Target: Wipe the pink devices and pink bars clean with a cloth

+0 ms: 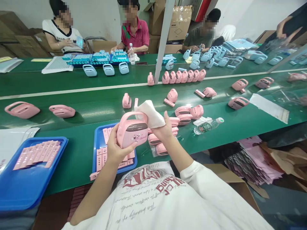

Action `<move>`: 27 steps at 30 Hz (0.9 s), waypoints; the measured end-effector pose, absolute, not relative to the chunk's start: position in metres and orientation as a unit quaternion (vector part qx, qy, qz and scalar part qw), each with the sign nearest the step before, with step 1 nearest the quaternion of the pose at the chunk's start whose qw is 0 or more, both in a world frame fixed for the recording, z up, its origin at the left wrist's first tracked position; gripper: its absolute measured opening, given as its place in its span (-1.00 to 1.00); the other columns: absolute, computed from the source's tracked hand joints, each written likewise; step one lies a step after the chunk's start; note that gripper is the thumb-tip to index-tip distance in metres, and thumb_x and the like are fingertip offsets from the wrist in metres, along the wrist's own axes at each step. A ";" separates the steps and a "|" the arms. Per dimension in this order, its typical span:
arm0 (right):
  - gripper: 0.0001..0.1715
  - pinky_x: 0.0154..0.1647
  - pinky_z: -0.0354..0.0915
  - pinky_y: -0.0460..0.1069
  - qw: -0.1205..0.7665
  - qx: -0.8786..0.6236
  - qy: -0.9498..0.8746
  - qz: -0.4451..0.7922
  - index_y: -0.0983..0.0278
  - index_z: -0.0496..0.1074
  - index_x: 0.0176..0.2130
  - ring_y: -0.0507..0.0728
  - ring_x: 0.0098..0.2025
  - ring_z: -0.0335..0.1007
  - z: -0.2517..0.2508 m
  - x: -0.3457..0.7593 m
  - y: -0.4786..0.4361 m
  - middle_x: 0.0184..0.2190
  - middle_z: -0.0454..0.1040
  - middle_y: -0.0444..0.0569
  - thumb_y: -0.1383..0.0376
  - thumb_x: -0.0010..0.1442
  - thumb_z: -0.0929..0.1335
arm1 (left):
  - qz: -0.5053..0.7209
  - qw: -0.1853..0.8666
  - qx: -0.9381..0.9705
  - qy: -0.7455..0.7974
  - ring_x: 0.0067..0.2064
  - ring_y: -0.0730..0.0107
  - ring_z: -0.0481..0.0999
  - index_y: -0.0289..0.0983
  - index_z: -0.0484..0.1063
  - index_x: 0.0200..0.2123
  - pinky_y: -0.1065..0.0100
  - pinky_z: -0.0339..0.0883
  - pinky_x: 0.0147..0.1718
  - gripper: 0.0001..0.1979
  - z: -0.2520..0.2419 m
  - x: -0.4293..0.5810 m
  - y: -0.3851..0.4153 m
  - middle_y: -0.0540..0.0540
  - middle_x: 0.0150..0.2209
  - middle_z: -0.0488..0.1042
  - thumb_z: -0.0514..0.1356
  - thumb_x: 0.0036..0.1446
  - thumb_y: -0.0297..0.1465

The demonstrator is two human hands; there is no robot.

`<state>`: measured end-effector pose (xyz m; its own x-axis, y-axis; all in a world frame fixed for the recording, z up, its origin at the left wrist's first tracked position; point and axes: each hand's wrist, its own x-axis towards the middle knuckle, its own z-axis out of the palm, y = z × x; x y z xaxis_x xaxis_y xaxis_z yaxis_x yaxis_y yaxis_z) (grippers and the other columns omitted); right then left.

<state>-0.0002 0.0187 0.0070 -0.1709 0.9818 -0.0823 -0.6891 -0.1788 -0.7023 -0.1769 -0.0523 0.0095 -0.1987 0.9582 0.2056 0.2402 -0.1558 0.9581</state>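
Observation:
My left hand [116, 148] is wrapped round a pink portable device [132, 131], raised over the near side of the bench. It has a loop handle on top, a dark rounded panel and a small printed picture on its front. A white cloth [153, 116] is held in my right hand [164, 129], just beside the device's handle. Whether the cloth touches the handle I cannot tell. Beneath my left hand stands a blue tray [96, 134] of pink bar-shaped pieces [102, 158]. Several more pink devices [183, 118] lie to the right of my right hand, partly hidden by it.
Another blue tray [24, 191] with pink bars is at left. A plastic bottle [208, 126] lies at right. Pink devices [22, 110] are spaced along the green belt [100, 103]. A white post [164, 41] rises beyond it. Several people work across, among blue devices [109, 69].

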 end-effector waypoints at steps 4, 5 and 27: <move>-0.57 -0.43 0.34 -0.07 0.559 -0.381 -0.397 0.620 0.24 0.45 -0.47 0.02 -0.51 0.33 -0.009 0.001 0.014 -0.66 0.33 -0.23 -0.05 -0.12 0.47 | 0.516 0.307 0.601 0.527 0.05 0.00 0.42 -0.21 0.28 0.12 0.09 0.35 0.03 -0.17 0.019 -0.175 -0.058 -0.16 -0.01 0.40 0.42 -0.32 -0.28; -0.55 -0.47 0.31 -0.09 0.558 -0.389 -0.426 0.597 0.24 0.43 -0.51 0.00 -0.54 0.28 -0.012 0.002 0.014 -0.67 0.30 -0.24 -0.08 -0.13 0.46 | 0.508 0.291 0.620 0.522 0.05 -0.01 0.42 -0.20 0.29 0.12 0.09 0.33 0.04 -0.16 0.022 -0.175 -0.058 -0.17 -0.01 0.40 0.42 -0.33 -0.29; -0.54 0.19 0.27 0.07 0.642 -0.271 -0.222 0.682 0.20 0.46 -0.21 0.11 0.00 0.46 0.005 -0.004 0.036 -0.20 0.58 -0.11 -0.08 0.11 0.31 | 0.587 0.406 0.462 0.527 -0.11 0.19 0.49 -0.24 0.25 0.14 0.30 0.41 -0.18 -0.13 0.019 -0.169 -0.041 -0.14 -0.10 0.45 0.40 -0.33 -0.28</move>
<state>-0.0045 0.0357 0.0049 -0.0298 0.9960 -0.0846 -0.7548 -0.0778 -0.6513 -0.1693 -0.0409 0.0194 -0.2444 0.9629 0.1148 0.0102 -0.1158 0.9932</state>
